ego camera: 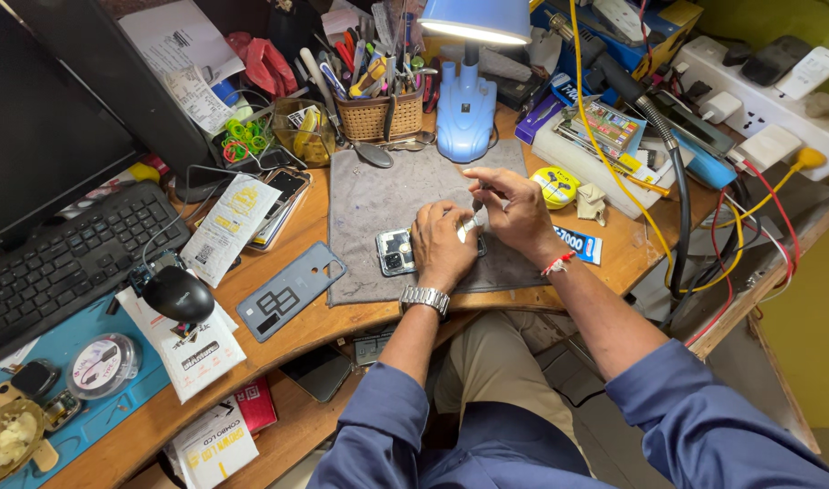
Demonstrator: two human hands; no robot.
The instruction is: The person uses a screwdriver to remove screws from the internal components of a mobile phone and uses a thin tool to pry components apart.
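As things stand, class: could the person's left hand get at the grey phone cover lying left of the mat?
Probably yes. The left hand rests on the opened phone on the grey mat, and the phone cover lies flat just beyond the mat's edge with only bare desk between. The hand would have to let go of the phone first.

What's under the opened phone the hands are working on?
A grey cloth mat lies under the opened phone, spread over the wooden desk. The left hand covers the phone's right part.

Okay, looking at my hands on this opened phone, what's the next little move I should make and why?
Probably bring the tool tip in your right hand down onto the phone: your left hand already pins it on the grey mat, and the tip hovers above.
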